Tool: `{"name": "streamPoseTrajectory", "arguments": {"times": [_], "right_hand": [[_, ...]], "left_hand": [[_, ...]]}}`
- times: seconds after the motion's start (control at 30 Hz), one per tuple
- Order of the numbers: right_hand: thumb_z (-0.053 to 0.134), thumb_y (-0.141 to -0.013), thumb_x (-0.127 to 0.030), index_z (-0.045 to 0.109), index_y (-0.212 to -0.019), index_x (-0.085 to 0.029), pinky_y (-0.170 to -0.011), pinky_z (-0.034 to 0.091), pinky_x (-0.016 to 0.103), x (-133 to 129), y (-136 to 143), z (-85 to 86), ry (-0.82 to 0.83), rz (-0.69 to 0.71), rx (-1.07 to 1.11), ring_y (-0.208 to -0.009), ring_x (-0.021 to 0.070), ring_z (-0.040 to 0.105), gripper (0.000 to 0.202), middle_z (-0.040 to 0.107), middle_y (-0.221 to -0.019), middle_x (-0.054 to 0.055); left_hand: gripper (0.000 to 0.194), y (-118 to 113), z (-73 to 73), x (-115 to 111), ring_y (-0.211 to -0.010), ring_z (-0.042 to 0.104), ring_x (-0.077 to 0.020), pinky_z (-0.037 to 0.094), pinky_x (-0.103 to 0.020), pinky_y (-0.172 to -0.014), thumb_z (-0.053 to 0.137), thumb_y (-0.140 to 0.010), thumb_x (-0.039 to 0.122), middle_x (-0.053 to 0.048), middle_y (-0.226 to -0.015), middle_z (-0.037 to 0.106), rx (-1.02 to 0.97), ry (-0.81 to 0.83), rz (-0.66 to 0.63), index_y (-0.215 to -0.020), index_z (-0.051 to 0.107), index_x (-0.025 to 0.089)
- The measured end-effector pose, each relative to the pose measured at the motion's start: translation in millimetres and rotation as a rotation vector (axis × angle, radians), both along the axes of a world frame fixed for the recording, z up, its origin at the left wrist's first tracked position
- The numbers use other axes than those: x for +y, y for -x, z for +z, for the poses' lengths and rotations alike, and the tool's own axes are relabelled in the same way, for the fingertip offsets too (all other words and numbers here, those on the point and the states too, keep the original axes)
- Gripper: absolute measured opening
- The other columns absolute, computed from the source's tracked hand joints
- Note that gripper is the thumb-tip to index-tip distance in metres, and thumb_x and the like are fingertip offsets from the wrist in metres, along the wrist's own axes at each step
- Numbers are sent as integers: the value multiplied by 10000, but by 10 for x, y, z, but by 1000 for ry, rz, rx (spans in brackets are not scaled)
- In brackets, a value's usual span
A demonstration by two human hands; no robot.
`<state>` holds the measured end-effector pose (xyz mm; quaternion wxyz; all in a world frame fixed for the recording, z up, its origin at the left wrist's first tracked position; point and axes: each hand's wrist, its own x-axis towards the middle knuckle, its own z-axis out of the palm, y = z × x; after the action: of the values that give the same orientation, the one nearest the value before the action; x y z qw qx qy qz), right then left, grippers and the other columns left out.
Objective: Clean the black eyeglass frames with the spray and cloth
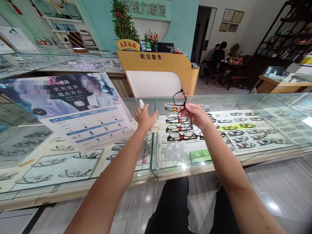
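Note:
Raised over the glass counter, my right hand (pixel 197 115) pinches a pair of black-framed eyeglasses (pixel 179 104) between thumb and fingers; the frame is tilted on end. My left hand (pixel 145 118) is at a small white bottle (pixel 141 104), whose cap shows above the fingers while its lower part is hidden. The left thumb is spread well away from the other fingers. Beside my left wrist, a crumpled cream-coloured cloth (pixel 156 126) lies on the counter.
A glass display counter (pixel 158 174) runs across in front of me, with rows of eyeglasses (pixel 181 136) inside. A large printed sign (pixel 85 107) stands on it at left. Beyond are a wooden reception desk (pixel 156 61) and two people (pixel 218 53) seated at a table.

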<state>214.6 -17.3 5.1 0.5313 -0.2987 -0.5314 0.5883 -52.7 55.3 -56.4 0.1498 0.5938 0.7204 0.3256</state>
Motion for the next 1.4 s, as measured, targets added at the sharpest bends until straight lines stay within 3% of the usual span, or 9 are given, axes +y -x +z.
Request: {"name": "streamPoseTrajectory", "arguments": {"times": [0.17, 0.33, 0.53, 0.7, 0.83, 1.03, 1.13, 1.27, 1.4], "right_hand": [[1051, -717, -659, 861, -883, -227, -827, 628, 302, 5, 6, -5, 2, -2, 11, -793, 156, 702, 501, 865, -960, 60], [1048, -722, -657, 869, -883, -236, -825, 634, 303, 6, 16, -1, -5, -18, 16, -767, 149, 687, 485, 873, -968, 56], [1044, -720, -662, 855, -880, -232, -813, 624, 315, 21, 34, -20, -8, -59, 4, -760, 150, 676, 496, 879, -991, 58], [1025, -778, -628, 862, -860, -252, -792, 580, 295, 31, 60, -53, -52, -114, 18, -770, 136, 684, 418, 883, -1019, 32], [1024, -763, -657, 873, -875, -258, -835, 580, 305, 13, 98, -47, -52, -144, -7, -850, 162, 737, 441, 887, -1027, 38], [975, -802, -714, 845, -896, -275, -881, 578, 340, 12, 118, -86, -74, -160, -77, -977, 214, 786, 468, 892, -1079, 42], [959, -844, -690, 844, -899, -286, -893, 571, 333, 27, 115, -125, -96, -165, -88, -982, 205, 776, 424, 887, -1068, 29], [946, -868, -683, 845, -898, -290, -968, 581, 361, 34, 133, -160, -111, -155, -130, -999, 214, 758, 407, 886, -1069, 32], [936, -861, -712, 846, -907, -286, -968, 571, 371, 7, 180, -152, -119, -145, -175, -986, 221, 750, 439, 885, -1061, 35]], "left_hand": [[736, 1, -10, -6, -1714, 389, -459, 324, -659, -1388, 691, -1010, 449, -248, -1749, 488, 12, -62, 16, -1714, 586, 262], [468, 46, 17, -63, -1535, 598, -389, 387, -592, -1370, 602, -1050, 317, -212, -1578, 592, -125, -404, -9, -1497, 724, 254], [628, -70, 178, -238, -1304, 757, -301, 618, -439, -1149, 503, -1132, 678, -193, -1557, 587, -390, -619, -293, -1595, 548, 256], [1014, -254, 297, -413, -1260, 772, -320, 689, -437, -953, 735, -987, 755, -172, -1582, 627, -664, -459, -513, -1772, 206, 393], [691, -295, 313, -399, -1108, 755, -252, 662, -354, -828, 828, -852, 490, -94, -1299, 741, -911, -233, -579, -1455, 542, 315], [509, -297, 409, -431, -881, 674, -203, 573, -295, -651, 794, -691, 302, 5, -919, 629, -1227, 4, -654, -1161, 597, 298], [406, -272, 469, -485, -807, 631, -210, 502, -298, -586, 840, -728, 483, -23, -847, 582, -1297, 97, -743, -1002, 641, 258], [679, -241, 514, -523, -840, 665, -260, 537, -361, -618, 637, -867, 918, -81, -825, 593, -1288, 123, -775, -813, 636, 241], [755, -263, 500, -492, -840, 686, -247, 591, -363, -666, 579, -890, 986, -81, -821, 629, -1277, 67, -725, -781, 625, 240]]}}
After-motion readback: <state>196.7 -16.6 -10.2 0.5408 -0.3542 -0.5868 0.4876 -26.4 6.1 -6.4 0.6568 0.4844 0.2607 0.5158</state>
